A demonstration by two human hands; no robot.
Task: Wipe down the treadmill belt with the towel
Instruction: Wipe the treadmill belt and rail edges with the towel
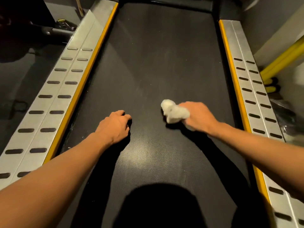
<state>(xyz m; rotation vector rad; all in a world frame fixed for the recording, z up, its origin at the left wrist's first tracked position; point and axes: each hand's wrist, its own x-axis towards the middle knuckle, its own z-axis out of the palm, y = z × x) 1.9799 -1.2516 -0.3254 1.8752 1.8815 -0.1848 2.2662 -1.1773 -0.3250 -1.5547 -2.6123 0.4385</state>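
Dim, hard shadows, edges bowed — blurry

The treadmill belt (156,63) is showing charcoal with a dotted texture; the towel (174,111) is showing off-white. The side rails (65,89) at 9 and 3 o'clock are showing silver-grey with paired dark oval inserts (45,96) and yellow inner edging (85,79).

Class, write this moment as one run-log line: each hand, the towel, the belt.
left hand: rests on belt, holds nothing | right hand: grips towel on belt | stage: wiping mid-belt
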